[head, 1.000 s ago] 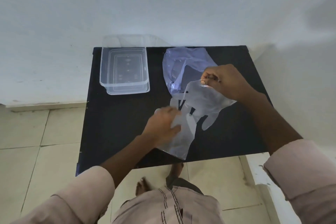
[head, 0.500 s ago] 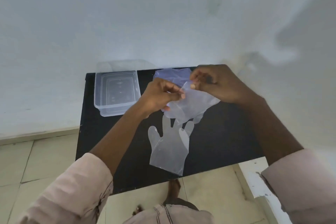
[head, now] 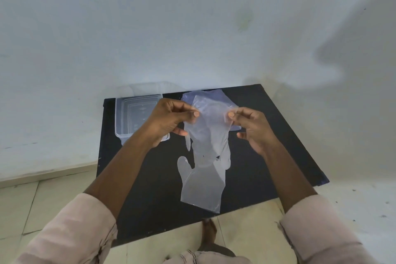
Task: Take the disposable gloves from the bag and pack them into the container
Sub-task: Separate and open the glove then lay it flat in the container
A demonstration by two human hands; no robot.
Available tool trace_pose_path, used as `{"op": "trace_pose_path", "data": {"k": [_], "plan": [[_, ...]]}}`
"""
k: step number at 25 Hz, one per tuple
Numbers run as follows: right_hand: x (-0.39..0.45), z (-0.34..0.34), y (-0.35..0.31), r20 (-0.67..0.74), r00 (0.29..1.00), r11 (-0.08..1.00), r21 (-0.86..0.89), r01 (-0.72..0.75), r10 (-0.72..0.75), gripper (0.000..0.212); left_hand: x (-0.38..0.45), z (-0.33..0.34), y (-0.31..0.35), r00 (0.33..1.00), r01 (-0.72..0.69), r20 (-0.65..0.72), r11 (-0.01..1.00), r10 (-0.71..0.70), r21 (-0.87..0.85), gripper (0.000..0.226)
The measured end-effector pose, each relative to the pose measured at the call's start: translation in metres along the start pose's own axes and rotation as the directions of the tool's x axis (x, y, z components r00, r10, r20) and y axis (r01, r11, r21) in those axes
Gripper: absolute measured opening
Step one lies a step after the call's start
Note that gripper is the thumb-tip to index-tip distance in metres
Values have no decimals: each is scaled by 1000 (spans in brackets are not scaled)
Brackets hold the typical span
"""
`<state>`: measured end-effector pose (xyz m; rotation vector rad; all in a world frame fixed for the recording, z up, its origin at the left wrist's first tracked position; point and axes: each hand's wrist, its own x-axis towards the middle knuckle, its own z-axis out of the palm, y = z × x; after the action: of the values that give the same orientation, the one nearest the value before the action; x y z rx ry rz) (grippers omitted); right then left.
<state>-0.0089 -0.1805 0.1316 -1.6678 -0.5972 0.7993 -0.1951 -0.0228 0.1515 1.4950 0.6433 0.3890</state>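
Both hands hold one clear disposable glove (head: 211, 126) up above the black worktop (head: 267, 146). The left hand (head: 171, 122) pinches the glove's cuff edge on one side between thumb and forefinger, and the right hand (head: 249, 126) pinches the opposite side of the cuff the same way, so the cuff is stretched flat between them while the glove's fingers hang downward. The other fingers of each hand are loosely curled and touch nothing.

A second clear glove (head: 202, 186) lies flat on the worktop on the person's side of the held glove, fingers pointing toward the wall and cuff reaching the worktop's near edge. The hanging fingertips of the held glove overlap its finger end in the view; whether they touch cannot be told.

The bluish plastic bag (head: 205, 94) lies on the worktop behind the held glove, toward the wall, and is partly hidden by it. The clear rectangular container (head: 130, 118) sits open on the worktop beyond the left hand, at the far left corner, with no glove visible inside. Pale sleeves (head: 70, 227) cover both forearms below the elbows.
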Motion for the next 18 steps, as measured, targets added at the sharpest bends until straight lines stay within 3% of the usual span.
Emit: {"op": "trace_pose_path", "data": {"k": [4, 7, 13, 18], "plan": [[0, 11, -11, -21, 999, 998, 48, 32, -31, 10, -3, -16, -7, 999, 21, -50, 998, -18, 58, 17], [-1, 19, -27, 40, 994, 994, 44, 98, -100, 9, -7, -27, -13, 999, 34, -35, 994, -31, 99, 27], [-3, 26, -45, 80, 985, 987, -29, 158, -155, 8, -6, -29, -10, 998, 52, -35, 997, -55, -64, 24], [2, 18, -49, 75, 981, 980, -76, 184, -178, 7, 5, -26, 4, 997, 62, 37, 998, -62, 21, 25]]}}
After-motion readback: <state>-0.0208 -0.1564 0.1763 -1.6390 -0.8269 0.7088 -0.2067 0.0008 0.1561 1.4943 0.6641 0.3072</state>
